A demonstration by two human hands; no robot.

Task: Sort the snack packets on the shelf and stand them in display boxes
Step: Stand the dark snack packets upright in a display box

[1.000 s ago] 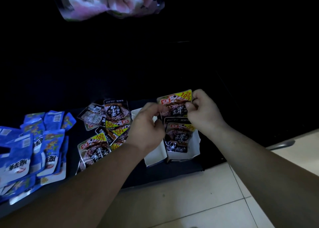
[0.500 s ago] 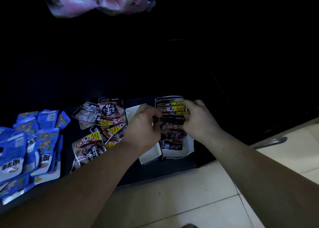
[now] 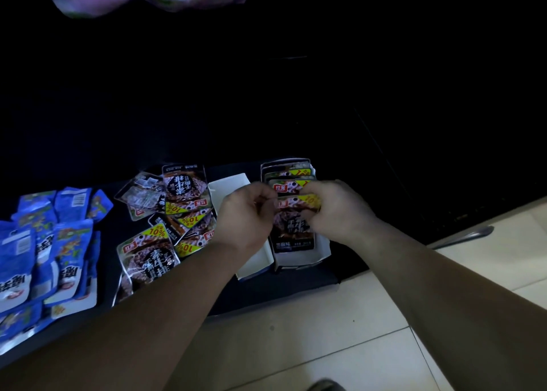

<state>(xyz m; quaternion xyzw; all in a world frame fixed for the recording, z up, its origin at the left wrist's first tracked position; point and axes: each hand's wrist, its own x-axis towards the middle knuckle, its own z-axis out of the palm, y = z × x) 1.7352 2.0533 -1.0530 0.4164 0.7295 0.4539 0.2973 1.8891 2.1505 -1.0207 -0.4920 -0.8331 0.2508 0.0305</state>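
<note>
While left hand (image 3: 245, 213) and right hand (image 3: 337, 210) pinch one dark packet (image 3: 293, 227) in a white box (image 3: 299, 260), arms reaching forward, black shelf (image 3: 281, 290), pale floor (image 3: 310, 340) lower right.

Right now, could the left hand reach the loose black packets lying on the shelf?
Probably yes. The loose black packets lie uncovered just beside the left hand, though it must first release the front packet it pinches.
</note>
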